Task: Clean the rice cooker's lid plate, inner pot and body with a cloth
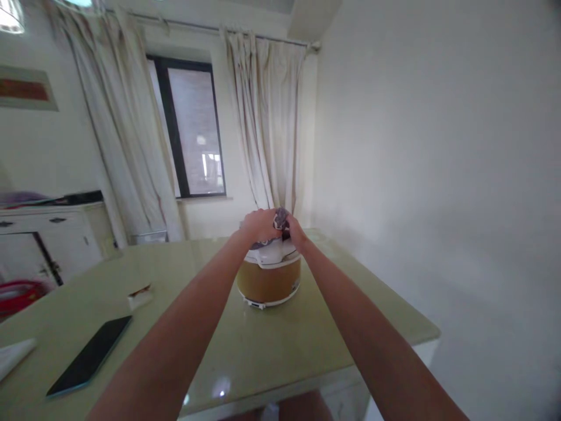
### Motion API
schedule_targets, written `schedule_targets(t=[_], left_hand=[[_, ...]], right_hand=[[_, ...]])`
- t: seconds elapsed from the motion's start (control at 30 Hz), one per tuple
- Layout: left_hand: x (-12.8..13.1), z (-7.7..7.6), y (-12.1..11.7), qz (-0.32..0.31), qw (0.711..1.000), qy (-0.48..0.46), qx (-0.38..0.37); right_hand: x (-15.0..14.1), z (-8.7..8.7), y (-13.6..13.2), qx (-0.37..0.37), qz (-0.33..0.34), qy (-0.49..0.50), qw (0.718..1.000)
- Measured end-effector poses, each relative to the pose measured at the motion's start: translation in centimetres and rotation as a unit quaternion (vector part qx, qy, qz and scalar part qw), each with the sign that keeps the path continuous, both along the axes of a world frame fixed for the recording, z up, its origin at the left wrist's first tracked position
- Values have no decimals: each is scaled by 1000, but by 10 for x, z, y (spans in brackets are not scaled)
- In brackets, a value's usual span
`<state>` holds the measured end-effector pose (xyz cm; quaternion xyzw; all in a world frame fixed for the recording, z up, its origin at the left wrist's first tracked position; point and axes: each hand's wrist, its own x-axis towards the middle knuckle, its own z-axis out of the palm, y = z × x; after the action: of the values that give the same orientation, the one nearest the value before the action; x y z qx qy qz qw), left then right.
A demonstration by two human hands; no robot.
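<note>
Near the middle of the frame, your left hand [259, 225] lay over the patterned cloth [280, 218] on top of the tan-and-white appliance [269, 283], its fingertips too hidden to tell whether they gripped. Your right hand [296, 233] touched the cloth's bunched end, its finger closure also unclear. The appliance stood upright on the pale green table [245, 374]; a dark tablet-like slab [90, 355] lay at lower left.

The cooker [268, 282] is tan and white; the cloth [280, 218], grey-and-white patterned.
</note>
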<state>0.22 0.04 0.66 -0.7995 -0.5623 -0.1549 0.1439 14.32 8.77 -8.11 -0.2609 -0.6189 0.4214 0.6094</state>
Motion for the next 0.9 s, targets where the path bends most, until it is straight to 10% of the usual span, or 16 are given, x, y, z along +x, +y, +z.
schedule_targets(t=[0.53, 0.9], left_hand=[[-63, 0, -8, -132, 971, -174, -95], [-10, -38, -62, -127, 988, 17, 84]], right_hand=[[1, -1, -2, 69, -47, -78, 994], [9, 9, -14, 93, -62, -166, 980]])
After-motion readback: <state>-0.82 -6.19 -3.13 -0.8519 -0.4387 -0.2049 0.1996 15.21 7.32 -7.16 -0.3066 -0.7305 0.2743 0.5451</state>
